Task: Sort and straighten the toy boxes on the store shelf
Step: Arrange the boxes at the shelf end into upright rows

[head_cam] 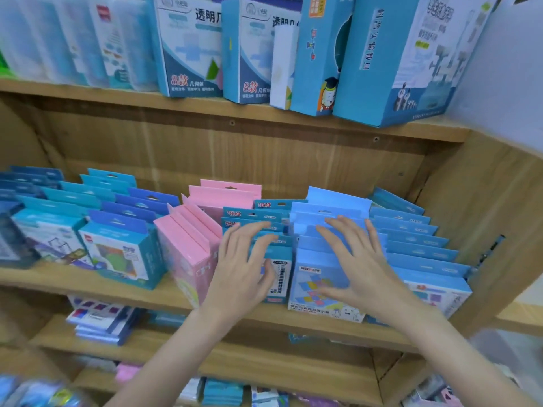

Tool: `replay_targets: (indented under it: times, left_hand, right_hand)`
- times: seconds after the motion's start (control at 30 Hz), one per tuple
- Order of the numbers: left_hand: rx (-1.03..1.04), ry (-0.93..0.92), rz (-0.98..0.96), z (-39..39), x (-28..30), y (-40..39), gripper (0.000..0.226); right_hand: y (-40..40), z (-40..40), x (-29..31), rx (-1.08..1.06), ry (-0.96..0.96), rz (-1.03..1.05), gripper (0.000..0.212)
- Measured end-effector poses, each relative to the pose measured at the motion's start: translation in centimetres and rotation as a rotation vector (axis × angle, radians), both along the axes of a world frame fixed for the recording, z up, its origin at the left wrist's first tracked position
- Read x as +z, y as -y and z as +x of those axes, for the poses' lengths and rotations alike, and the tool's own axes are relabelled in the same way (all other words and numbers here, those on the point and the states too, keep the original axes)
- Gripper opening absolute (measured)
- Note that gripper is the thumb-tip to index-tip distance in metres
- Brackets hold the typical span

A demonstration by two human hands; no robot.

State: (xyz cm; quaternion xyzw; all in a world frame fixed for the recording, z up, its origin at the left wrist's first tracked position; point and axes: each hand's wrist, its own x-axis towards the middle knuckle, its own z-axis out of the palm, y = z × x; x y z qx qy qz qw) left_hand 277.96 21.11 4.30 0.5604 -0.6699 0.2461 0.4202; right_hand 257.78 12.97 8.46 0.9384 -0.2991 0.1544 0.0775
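Rows of small toy boxes stand on the middle wooden shelf (88,282). My left hand (241,268) lies with spread fingers on the tops of a teal row (282,268), between the leaning pink row (188,245) and the light blue row (317,289). My right hand (358,259) rests flat, fingers straight, on the hang tabs of the light blue row. Neither hand grips a box. The pink boxes tilt to the left. Another blue row (417,245) fills the right end of the shelf.
Teal and dark blue rows (117,230) occupy the shelf's left side. Tall blue boxes (396,60) stand on the upper shelf, some overhanging its edge. Lower shelves hold stacked flat packs (102,321). The wooden side panel (484,215) closes the right.
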Motion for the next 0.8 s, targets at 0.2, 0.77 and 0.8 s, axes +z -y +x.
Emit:
replay_targets:
  times: [0.2,0.77,0.8]
  left_hand:
    - [0.091,-0.063,0.002,4.8,1.5,-3.2,0.032]
    - [-0.125,0.494,0.410,18.2,3.3,1.0,0.073]
    - [-0.123,0.465,0.385,18.0,3.1,1.2,0.073]
  right_hand:
    - [0.2,6.2,1.8,0.153,0.167,0.221,0.082]
    - [-0.8,13.0,0.1,-0.268,-0.329,0.046,0.086]
    - [-0.9,13.0,0.2,-0.269,-0.344,0.053,0.085]
